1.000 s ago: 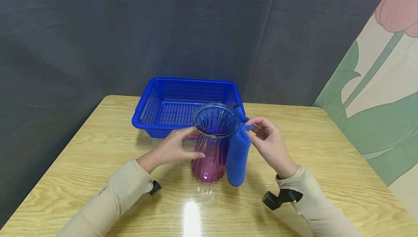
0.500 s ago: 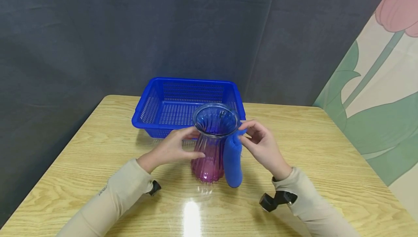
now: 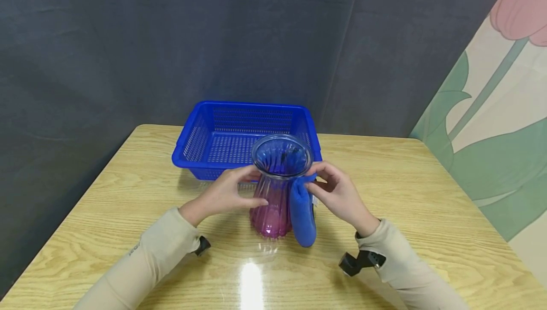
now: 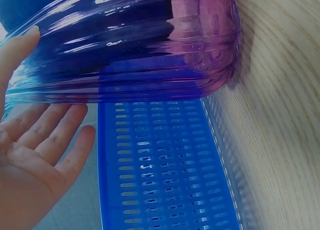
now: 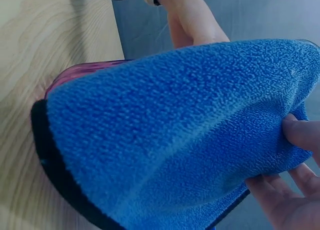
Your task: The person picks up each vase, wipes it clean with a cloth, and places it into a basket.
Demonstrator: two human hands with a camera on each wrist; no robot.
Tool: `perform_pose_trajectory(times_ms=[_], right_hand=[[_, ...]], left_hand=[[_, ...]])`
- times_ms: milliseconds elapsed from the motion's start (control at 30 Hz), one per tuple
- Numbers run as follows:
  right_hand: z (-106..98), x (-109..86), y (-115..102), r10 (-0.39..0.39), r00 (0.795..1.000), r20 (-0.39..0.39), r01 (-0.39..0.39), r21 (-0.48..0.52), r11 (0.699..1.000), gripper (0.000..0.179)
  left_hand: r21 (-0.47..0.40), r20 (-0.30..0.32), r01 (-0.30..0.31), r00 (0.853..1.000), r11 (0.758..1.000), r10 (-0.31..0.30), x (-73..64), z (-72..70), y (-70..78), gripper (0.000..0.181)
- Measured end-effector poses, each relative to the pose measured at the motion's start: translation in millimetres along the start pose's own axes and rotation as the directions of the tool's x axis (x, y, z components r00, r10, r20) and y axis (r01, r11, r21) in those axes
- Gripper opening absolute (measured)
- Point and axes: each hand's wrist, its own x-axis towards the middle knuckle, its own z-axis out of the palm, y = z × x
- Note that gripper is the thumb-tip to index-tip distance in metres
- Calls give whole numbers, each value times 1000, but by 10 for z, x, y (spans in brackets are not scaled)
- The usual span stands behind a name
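Note:
A ribbed glass vase (image 3: 273, 201), blue at the flared mouth and pink at the base, stands upright on the table. My left hand (image 3: 228, 193) holds it from the left, thumb on the near side and fingers toward the far side; the left wrist view shows the thumb lying against the glass (image 4: 125, 44). On the vase's right, my right hand (image 3: 339, 193) pinches a blue fluffy cleaning cloth (image 3: 302, 215) between thumb and fingers. The cloth hangs down along the glass. In the right wrist view, the black-edged cloth (image 5: 165, 125) covers most of the vase.
Behind the vase, a blue perforated plastic basket (image 3: 231, 148) sits at the back of the wooden table (image 3: 419, 196). A dark curtain (image 3: 239, 34) hangs beyond the table's rear edge. To the right is a panel with a tulip picture (image 3: 504, 148).
My right hand has moved left and slightly down, bringing the cloth up against the vase's right side. The left hand and the vase have stayed in place.

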Motion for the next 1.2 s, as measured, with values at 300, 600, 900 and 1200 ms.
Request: perform_pose_trajectory(times_ms=[300, 600, 900, 1200], right_hand=[[-27, -35, 49, 55, 996, 65, -52, -53, 997, 17], [-60, -72, 133, 112, 985, 134, -102, -82, 991, 17], [-72, -82, 194, 142, 979, 146, -124, -124, 984, 18], [-65, -91, 201, 152, 978, 140, -131, -148, 980, 17]], left_hand=[[23, 1, 2, 1000, 1000, -2, -8, -7, 11, 69], [45, -22, 19, 1000, 999, -18, -6, -4, 43, 78], [31, -60, 32, 998, 999, -30, 8, 36, 38, 76], [9, -3, 8, 1000, 1000, -8, -12, 4, 34, 80]])
